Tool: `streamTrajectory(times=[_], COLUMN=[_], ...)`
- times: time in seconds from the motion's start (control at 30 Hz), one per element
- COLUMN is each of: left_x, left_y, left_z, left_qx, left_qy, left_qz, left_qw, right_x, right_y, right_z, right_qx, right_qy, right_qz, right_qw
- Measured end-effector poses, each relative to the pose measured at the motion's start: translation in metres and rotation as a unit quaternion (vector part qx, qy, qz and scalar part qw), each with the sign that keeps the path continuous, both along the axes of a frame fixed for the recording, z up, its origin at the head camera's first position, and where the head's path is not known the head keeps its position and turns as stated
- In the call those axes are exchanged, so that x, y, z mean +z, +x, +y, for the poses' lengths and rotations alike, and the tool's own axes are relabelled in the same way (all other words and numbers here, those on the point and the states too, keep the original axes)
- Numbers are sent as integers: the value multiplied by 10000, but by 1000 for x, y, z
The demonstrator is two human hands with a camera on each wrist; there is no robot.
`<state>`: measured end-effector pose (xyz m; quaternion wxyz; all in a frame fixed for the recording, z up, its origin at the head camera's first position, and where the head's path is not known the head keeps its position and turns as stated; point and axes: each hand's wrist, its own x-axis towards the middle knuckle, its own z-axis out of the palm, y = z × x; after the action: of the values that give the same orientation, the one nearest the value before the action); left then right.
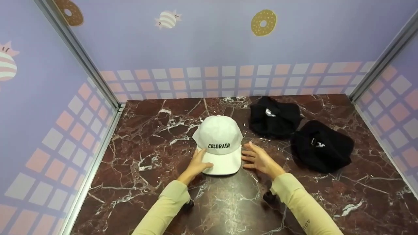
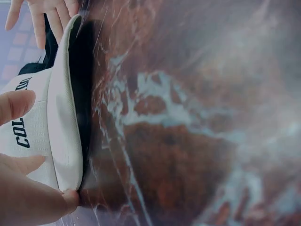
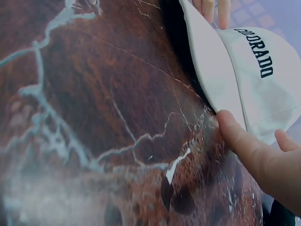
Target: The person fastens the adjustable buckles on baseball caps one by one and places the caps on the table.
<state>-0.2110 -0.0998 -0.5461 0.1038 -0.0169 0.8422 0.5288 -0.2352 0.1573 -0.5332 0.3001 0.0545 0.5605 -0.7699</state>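
1. Sleeves (image 1: 163, 204) in pale yellow reach in from the near edge, 1 on each arm; the right bears dark lettering.
2. Left hand (image 1: 196, 165) lies at the near left side of the white cap (image 1: 219, 130), thumb over the brim, fingertips by the crown. Its digits are spread, not curled; how firmly they press cannot be told.
3. Right hand (image 1: 261, 160) stands at the opposite side, fingers parted and loose. In the right wrist view 1 fingertip comes right to the brim's edge; whether it presses cannot be told.
4. The white cap sits upright between the 2 hands, brim towards the person, "COLORADO" in black across its front.
5. Under it is the table (image 1: 137, 186), dark red with pale, marble-like veins and a bright sheen at the near middle.
6. Beyond the right hand lie 2 black caps, close together: the nearer black cap (image 1: 329, 143) farther right, the farther black cap (image 1: 277, 122) near the back wall (image 1: 212, 42).
7. That wall is lilac, with pink and white squares low down, 2 doughnuts and 1 striped sweet above.
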Motion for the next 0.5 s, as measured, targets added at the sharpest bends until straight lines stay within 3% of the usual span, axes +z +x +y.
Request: streamTrajectory(times=[0.33, 0.5], left_x=[-1, -2], left_y=[-17, -25], left_z=[-2, -1], left_qx=[287, 447], left_qy=[-144, -164], left_qz=[-125, -3], left_qw=[9994, 9989], right_x=[-6, -7], right_y=[-13, -17], right_z=[-17, -25], right_qx=[-340, -590], right_qy=[-300, -347], right_qz=[98, 139], right_qw=[9989, 9976])
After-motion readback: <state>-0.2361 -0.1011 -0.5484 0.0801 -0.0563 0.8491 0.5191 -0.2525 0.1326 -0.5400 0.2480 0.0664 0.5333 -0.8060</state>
